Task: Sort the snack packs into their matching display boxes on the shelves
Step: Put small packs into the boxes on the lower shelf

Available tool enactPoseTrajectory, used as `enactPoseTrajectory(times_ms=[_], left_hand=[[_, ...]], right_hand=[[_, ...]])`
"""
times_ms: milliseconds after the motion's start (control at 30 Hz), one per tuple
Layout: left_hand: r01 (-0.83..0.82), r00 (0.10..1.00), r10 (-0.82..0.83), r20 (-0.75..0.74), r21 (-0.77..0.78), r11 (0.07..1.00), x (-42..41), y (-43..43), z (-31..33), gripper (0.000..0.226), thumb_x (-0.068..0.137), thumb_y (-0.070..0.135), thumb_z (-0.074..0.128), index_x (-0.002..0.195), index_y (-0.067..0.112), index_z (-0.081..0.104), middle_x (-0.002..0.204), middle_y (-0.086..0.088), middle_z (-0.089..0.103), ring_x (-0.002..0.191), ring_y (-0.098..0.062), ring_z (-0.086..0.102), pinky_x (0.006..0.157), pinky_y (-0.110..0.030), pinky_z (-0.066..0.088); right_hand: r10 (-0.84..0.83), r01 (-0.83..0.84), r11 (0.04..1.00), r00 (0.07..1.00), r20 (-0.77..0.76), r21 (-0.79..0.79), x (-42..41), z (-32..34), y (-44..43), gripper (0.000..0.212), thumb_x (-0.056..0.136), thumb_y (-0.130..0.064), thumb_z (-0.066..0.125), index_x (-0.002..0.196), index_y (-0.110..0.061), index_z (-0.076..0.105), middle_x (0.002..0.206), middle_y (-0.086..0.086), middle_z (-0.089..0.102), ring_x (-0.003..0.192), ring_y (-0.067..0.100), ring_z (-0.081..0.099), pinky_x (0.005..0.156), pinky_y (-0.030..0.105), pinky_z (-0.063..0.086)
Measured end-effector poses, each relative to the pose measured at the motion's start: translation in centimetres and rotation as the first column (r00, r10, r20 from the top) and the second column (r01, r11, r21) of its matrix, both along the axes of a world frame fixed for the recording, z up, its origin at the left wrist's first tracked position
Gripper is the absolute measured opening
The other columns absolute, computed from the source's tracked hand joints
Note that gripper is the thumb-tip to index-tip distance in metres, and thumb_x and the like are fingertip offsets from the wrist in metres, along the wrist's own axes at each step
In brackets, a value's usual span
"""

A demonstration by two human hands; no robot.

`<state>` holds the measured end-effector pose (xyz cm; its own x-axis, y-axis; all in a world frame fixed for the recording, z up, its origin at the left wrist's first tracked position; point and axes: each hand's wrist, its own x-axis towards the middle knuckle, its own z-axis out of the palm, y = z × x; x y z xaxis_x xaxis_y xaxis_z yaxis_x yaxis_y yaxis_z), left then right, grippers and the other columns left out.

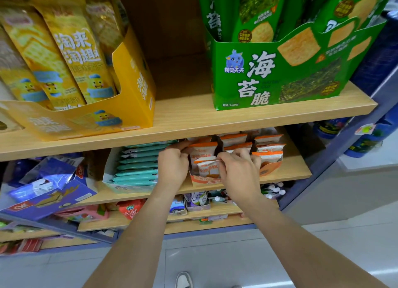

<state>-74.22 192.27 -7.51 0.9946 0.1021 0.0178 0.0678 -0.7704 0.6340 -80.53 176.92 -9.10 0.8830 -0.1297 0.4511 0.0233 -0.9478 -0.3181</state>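
Observation:
Both hands reach into the orange display box on the second shelf. It holds several orange-and-white snack packs standing in rows. My left hand curls round the box's left wall at the rear packs. My right hand pinches the top edge of the front orange-and-white pack. To the left stands a white display box filled with several teal packs.
Top shelf carries a yellow cracker box and a green seaweed-crisp box, with a gap between them. A blue box with loose blue packs sits at left. Lower shelves hold mixed snacks. My shoe shows on the grey floor.

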Motion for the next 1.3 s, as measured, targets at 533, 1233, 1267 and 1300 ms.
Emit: enactPoseTrajectory(times_ms=[533, 1233, 1267, 1300], left_hand=[[0.167, 0.986, -0.168, 0.013, -0.209, 0.964, -8.2, 8.3, 0.5, 0.024, 0.099, 0.014, 0.052, 0.112, 0.025, 0.070, 0.110, 0.012, 0.065, 0.095, 0.003, 0.058, 0.079, -0.004, 0.041], [-0.028, 0.998, 0.041, -0.041, 0.282, 0.959, -5.4, 39.0, -3.0, 0.055, 0.085, 0.018, 0.068, 0.138, 0.021, 0.053, 0.131, -0.009, 0.055, 0.121, -0.034, 0.047, 0.099, -0.041, 0.039], [-0.026, 0.997, 0.048, -0.066, 0.300, 0.953, -5.2, 39.0, -2.9, 0.056, 0.087, 0.020, 0.067, 0.141, 0.023, 0.049, 0.132, -0.009, 0.052, 0.121, -0.033, 0.046, 0.099, -0.040, 0.039], [-0.028, 0.995, 0.057, -0.080, 0.326, 0.945, -4.9, 38.9, -2.7, 0.055, 0.090, 0.022, 0.064, 0.142, 0.025, 0.046, 0.132, -0.007, 0.051, 0.120, -0.032, 0.045, 0.098, -0.039, 0.040]], right_hand=[[0.184, -0.146, 0.926, 0.980, -0.079, 0.348, -5.3, 4.1, 5.5, 0.025, 0.097, -0.015, 0.056, 0.120, -0.017, 0.065, 0.111, -0.001, 0.067, 0.100, 0.016, 0.060, 0.083, 0.035, 0.053], [0.494, -0.271, 0.844, 0.731, -0.471, 0.463, -1.9, 3.4, 32.7, 0.060, 0.097, -0.027, 0.058, 0.152, -0.026, 0.033, 0.156, -0.001, 0.037, 0.138, 0.020, 0.041, 0.114, 0.032, 0.034], [0.500, -0.276, 0.839, 0.732, -0.463, 0.470, -1.3, 3.0, 33.2, 0.063, 0.097, -0.026, 0.058, 0.153, -0.027, 0.030, 0.158, -0.002, 0.033, 0.139, 0.020, 0.041, 0.114, 0.032, 0.034], [0.501, -0.274, 0.836, 0.737, -0.455, 0.476, -0.7, 2.7, 33.7, 0.065, 0.096, -0.026, 0.059, 0.154, -0.028, 0.027, 0.160, -0.003, 0.028, 0.139, 0.020, 0.042, 0.115, 0.032, 0.034]])
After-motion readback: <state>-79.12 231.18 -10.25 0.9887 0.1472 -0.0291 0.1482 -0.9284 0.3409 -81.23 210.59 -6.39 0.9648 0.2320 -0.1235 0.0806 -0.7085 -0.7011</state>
